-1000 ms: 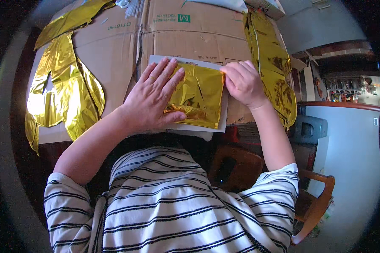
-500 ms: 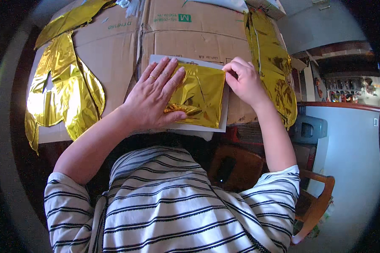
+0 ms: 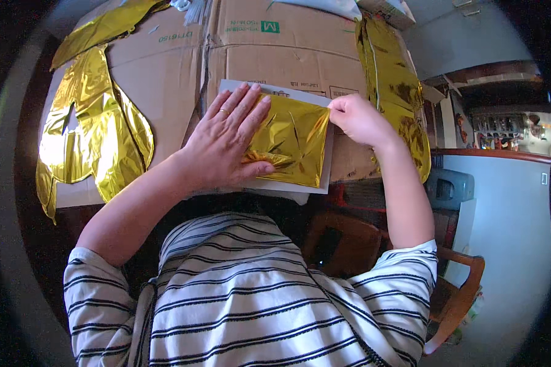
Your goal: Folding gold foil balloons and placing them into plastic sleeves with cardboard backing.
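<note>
A gold foil sheet [image 3: 297, 137], folded to a rectangle, lies on a pale flat board [image 3: 328, 160] at the near edge of the cardboard. Fingers stretched out, my left hand [image 3: 229, 137] presses flat on the left part of the foil. A ring is on one of its fingers. At the foil's far right corner my right hand [image 3: 358, 119] pinches the foil between thumb and fingertips. Creases run across the foil from that corner. The foil's left end is hidden under my left hand.
Flattened cardboard [image 3: 281, 64] covers the table. A shiny gold foil balloon [image 3: 98, 125] lies flat at left; another gold foil piece [image 3: 107, 33] is behind it. More gold foil [image 3: 395, 98] lies along the right edge. A wooden chair [image 3: 456, 300] stands at lower right.
My right hand has shifted slightly right with the pinched corner, and the foil shows more tight creases. My left hand stays pressed on the foil, nearly unmoved.
</note>
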Available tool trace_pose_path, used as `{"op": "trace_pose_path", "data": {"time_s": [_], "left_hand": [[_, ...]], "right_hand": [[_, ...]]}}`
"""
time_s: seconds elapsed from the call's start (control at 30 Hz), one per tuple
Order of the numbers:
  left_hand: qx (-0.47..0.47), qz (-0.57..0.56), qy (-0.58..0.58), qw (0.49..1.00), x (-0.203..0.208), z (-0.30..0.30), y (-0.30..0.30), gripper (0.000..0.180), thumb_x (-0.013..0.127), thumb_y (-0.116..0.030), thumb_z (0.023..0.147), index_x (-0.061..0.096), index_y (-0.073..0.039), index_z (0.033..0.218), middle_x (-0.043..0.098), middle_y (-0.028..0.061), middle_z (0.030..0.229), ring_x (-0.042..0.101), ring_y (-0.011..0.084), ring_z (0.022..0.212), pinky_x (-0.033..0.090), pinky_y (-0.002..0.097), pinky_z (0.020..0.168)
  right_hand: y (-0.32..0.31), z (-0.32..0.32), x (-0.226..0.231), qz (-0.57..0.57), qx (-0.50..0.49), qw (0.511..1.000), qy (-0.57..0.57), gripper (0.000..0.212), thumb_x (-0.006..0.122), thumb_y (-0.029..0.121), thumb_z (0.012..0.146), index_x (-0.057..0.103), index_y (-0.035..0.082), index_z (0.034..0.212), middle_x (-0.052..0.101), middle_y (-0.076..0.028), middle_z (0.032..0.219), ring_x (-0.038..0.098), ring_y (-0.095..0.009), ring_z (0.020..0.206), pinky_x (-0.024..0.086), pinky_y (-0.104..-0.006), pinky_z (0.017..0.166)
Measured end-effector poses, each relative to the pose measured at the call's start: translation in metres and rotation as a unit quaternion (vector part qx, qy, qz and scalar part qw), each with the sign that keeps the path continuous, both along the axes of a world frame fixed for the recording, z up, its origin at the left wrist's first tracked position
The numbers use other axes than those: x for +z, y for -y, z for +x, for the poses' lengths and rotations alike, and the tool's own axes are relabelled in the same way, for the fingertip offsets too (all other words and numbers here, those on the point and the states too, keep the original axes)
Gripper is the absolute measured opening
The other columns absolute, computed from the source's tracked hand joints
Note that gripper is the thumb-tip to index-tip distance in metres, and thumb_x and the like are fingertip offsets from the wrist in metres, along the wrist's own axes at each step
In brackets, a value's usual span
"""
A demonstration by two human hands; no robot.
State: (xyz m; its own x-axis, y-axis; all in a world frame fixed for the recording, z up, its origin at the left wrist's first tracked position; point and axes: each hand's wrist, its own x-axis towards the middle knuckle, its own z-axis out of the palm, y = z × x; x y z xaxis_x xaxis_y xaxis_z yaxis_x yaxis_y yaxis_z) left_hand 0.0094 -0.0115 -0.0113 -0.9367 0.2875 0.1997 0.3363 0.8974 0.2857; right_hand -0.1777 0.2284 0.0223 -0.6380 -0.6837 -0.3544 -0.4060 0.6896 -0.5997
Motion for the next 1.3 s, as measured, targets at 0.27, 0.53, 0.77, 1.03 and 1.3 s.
{"op": "trace_pose_path", "data": {"time_s": [0.27, 0.53, 0.77, 1.03, 1.3], "left_hand": [[0.001, -0.011, -0.019, 1.000, 0.001, -0.006, 0.001, 0.098, 0.049, -0.069, 0.090, 0.027, 0.002, 0.152, 0.024, 0.0286, 0.158, 0.021, 0.0413, 0.149, 0.012, 0.0515, 0.122], [-0.004, -0.050, -0.027, 0.998, 0.001, -0.010, -0.001, 0.097, 0.047, -0.072, 0.089, 0.032, 0.002, 0.151, 0.027, 0.0294, 0.156, 0.022, 0.0407, 0.149, 0.011, 0.0518, 0.123], [-0.006, -0.032, 0.005, 0.999, 0.003, -0.010, -0.001, 0.097, 0.052, -0.068, 0.090, 0.025, -0.001, 0.155, 0.019, 0.0253, 0.161, 0.016, 0.0400, 0.151, 0.009, 0.0538, 0.122], [-0.012, -0.024, -0.004, 1.000, 0.001, -0.010, 0.001, 0.098, 0.052, -0.069, 0.089, 0.025, -0.001, 0.154, 0.019, 0.0256, 0.161, 0.016, 0.0402, 0.151, 0.009, 0.0539, 0.122], [-0.010, -0.047, -0.001, 0.999, 0.003, -0.012, 0.001, 0.099, 0.051, -0.071, 0.088, 0.027, -0.001, 0.154, 0.021, 0.0263, 0.160, 0.019, 0.0422, 0.149, 0.010, 0.0548, 0.122]], "right_hand": [[0.006, -0.002, 0.014, 0.052, -0.049, 0.995, 0.064, 0.022, 0.061, 0.015, 0.090, 0.066, 0.000, 0.074, 0.047, 0.007, 0.060, 0.039, -0.005, 0.056, 0.034, -0.0292, 0.050], [0.002, -0.007, 0.011, 0.099, -0.045, 0.994, 0.002, 0.027, 0.068, 0.022, 0.083, 0.063, 0.001, 0.067, 0.051, -0.001, 0.055, 0.044, -0.009, 0.052, 0.036, -0.0313, 0.050], [-0.006, 0.016, 0.007, -0.108, 0.105, 0.879, -0.453, 0.022, 0.079, 0.018, 0.073, 0.062, 0.009, 0.084, 0.060, -0.007, 0.079, 0.062, -0.025, 0.079, 0.045, -0.0359, 0.071], [-0.018, 0.014, -0.002, -0.109, 0.283, 0.759, -0.577, 0.008, 0.060, 0.015, 0.079, 0.059, 0.009, 0.085, 0.052, -0.004, 0.078, 0.054, -0.020, 0.074, 0.044, -0.0360, 0.075], [-0.018, 0.015, -0.005, -0.112, 0.257, 0.757, -0.590, 0.008, 0.063, 0.013, 0.075, 0.059, 0.009, 0.081, 0.051, -0.004, 0.075, 0.052, -0.020, 0.069, 0.043, -0.0350, 0.073]]}}
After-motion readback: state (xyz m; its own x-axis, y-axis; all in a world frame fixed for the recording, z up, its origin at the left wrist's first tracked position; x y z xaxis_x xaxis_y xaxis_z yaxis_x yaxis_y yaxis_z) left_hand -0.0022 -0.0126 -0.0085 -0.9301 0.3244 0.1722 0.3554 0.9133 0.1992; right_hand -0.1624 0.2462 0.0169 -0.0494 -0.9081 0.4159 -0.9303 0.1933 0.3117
